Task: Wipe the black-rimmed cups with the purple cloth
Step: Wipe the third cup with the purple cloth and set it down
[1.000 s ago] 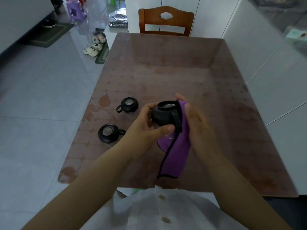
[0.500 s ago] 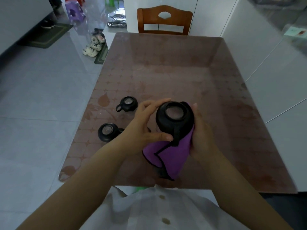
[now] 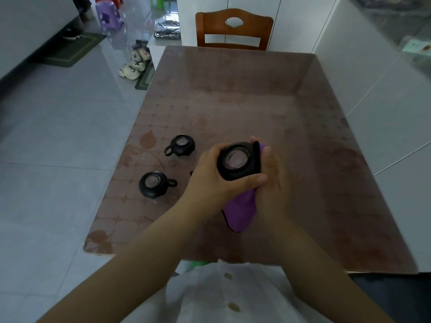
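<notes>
A black-rimmed cup (image 3: pixel 238 160) is held above the table with its mouth facing up toward me. My left hand (image 3: pixel 210 178) wraps around its left side, thumb across the front. My right hand (image 3: pixel 271 180) presses the purple cloth (image 3: pixel 241 210) against the cup's right side; the cloth's black-edged tail hangs below both hands. Two more black-rimmed cups with handles stand on the table to the left: one farther (image 3: pixel 180 145), one nearer (image 3: pixel 154 184). Something small and dark (image 3: pixel 190 174) peeks out behind my left hand, mostly hidden.
The brown patterned table (image 3: pixel 256 101) stretches ahead, with a wooden chair (image 3: pixel 234 29) at its far end. White cabinets line the right side. Slippers (image 3: pixel 134 66) and mats lie on the tiled floor at the left.
The cup tipped from lying on its side to mouth-up. Both hands closed tighter around it, and the cloth bunched up under my right hand with less of it hanging.
</notes>
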The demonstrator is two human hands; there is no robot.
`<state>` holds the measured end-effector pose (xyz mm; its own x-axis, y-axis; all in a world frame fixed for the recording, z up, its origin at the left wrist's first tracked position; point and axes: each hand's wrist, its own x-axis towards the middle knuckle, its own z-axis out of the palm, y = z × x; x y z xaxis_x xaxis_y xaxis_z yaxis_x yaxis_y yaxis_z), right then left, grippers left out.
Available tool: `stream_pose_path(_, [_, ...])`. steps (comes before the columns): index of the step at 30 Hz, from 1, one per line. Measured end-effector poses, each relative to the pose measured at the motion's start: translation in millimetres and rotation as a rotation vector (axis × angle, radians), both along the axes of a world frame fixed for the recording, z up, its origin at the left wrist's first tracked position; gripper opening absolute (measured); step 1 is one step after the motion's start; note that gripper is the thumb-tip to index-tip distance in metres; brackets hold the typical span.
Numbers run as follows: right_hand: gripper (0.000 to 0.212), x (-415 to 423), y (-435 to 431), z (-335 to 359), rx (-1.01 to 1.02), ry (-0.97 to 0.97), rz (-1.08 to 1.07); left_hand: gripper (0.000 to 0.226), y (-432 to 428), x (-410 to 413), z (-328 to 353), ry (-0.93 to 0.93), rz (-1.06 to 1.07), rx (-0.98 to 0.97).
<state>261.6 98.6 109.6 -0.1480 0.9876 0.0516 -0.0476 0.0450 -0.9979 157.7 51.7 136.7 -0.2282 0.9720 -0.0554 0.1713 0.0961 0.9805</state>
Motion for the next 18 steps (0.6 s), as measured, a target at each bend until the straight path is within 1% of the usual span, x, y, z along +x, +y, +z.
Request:
stream_pose_path(2, [0.033,0.7,-1.4,0.2,0.070,0.019,0.035,0.072,1.0,-2.1,-1.1,0.009,0.041,0.007])
stream_pose_path(6, [0.028,3.5,1.3,-1.0,0.127,0.038,0.071,0.072,0.9,-8.9,-3.7,0.016,-0.009,0.028])
stream_pose_path(10, [0.026,7.1,5.8,-3.2,0.029,0.100,0.072,0.077,2.9,-15.0,-6.5,0.039,-0.046,0.055])
stream_pose_path(15, [0.027,22.9,12.4,-2.4,-0.109,0.219,0.077,0.082,-1.7,-27.0,-13.3,-0.047,-0.149,0.084])
stream_pose_path(18, [0.031,32.5,10.3,4.4,-0.119,0.241,0.098,0.087,-5.0,-34.1,-16.8,-0.072,-0.204,0.109])
